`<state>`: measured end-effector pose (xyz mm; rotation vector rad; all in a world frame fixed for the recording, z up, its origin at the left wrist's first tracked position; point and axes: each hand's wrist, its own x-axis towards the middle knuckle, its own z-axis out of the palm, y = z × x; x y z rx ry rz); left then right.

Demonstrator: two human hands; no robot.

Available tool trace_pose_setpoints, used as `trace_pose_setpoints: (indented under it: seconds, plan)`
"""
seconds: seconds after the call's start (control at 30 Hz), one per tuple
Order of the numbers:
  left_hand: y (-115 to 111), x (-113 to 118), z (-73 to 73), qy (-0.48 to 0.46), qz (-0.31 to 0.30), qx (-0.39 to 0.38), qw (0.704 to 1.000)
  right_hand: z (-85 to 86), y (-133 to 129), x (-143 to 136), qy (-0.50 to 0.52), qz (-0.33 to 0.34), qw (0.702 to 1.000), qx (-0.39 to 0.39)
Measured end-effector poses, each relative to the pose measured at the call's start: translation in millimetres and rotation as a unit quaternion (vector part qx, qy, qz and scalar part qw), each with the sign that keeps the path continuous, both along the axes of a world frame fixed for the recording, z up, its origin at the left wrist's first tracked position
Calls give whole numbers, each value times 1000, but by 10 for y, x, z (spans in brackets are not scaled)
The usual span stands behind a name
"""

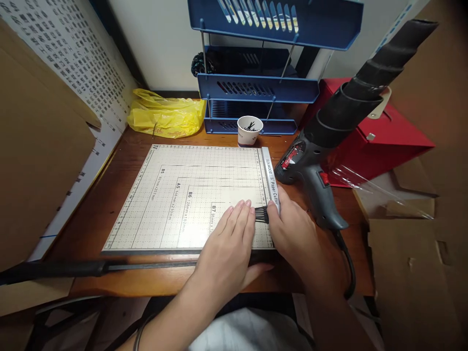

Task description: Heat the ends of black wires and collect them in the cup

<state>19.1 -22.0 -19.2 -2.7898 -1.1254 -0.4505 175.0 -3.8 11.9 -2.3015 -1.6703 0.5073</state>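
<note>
A cream paper cutter board [146, 195] with grid lines and printed paper sizes lies in front of me. Near its right edge, a row of thin black strands [261, 214] runs side by side between my hands. My left hand [230, 243] rests flat on the board, fingers straight and together, fingertips over the strands' left part. My right hand [292, 219] is closed at the board's right edge, thumb at the strands' right ends beside the white guide strip [269, 170]. Its other fingers are mostly hidden. The cutter's long arm with a black handle [73, 268] extends left along the front.
A paper cup [250, 131] with black bits stands behind the board. A grey heat gun [318, 161] lies at right, near a red box [383, 136]. Behind are a blue tray rack [256, 87] and a yellow plastic bag [166, 114]. Cardboard [40, 136] stands at left.
</note>
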Motion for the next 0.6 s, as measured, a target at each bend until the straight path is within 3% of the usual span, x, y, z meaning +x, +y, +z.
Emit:
trace_pose_setpoints:
  seconds: [0.6]
  plan:
    - [14, -6, -57, 0, -1, 3, 1000, 2, 5, 30, 26, -10, 1000, 4]
